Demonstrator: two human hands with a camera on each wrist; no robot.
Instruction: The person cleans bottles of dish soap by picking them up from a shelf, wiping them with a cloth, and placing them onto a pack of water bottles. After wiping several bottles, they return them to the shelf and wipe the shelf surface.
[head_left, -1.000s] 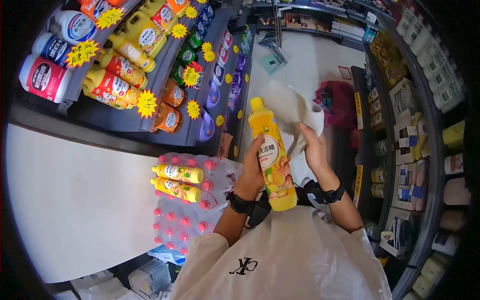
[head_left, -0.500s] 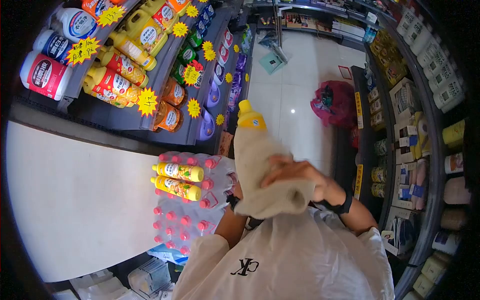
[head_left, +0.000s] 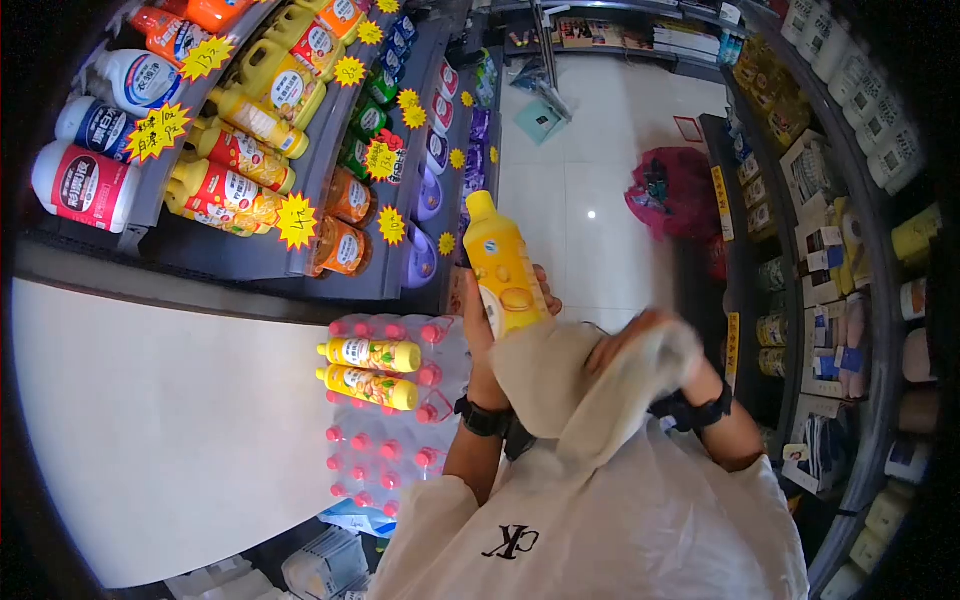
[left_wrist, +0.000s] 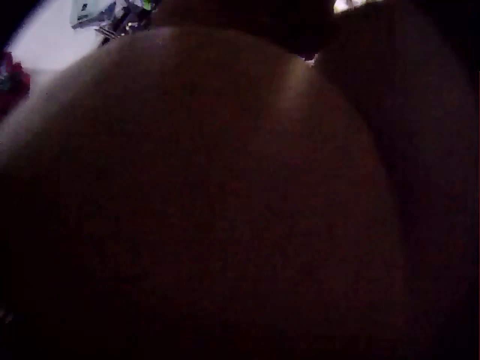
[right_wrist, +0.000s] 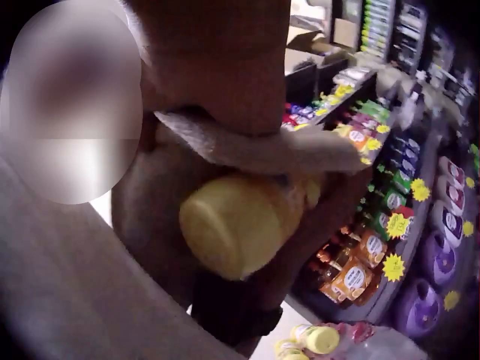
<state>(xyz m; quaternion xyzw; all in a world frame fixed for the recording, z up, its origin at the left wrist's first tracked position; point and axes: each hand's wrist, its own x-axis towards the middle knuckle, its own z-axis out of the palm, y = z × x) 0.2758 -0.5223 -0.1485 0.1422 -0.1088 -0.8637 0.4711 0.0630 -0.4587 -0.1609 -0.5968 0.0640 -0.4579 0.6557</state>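
Note:
A yellow dish soap bottle [head_left: 500,265] leans with its cap up and to the left in the head view. My left hand [head_left: 479,325] grips it round the middle, thumb on the near side and fingertips showing at the far edge. A beige cloth [head_left: 545,375] hangs in folds from my right hand [head_left: 640,338], which is blurred and holds it by the bottle's lower end. The cloth hides that end in the head view. From the right wrist, the bottle's base [right_wrist: 229,229] shows below a fold of the cloth [right_wrist: 262,152]. Something close darkens most of the left wrist view.
Two similar yellow bottles [head_left: 370,370] lie on a shrink-wrapped pack of pink-capped bottles [head_left: 385,460], beside a white tabletop [head_left: 180,420]. Shelves of cleaning products [head_left: 230,185] stand at left, more shelves [head_left: 815,300] at right. A magenta bag [head_left: 672,195] sits on the floor.
The bottle has turned so its front label faces away. The cloth went over it, then slid down and right with my right hand, uncovering the bottle's upper part.

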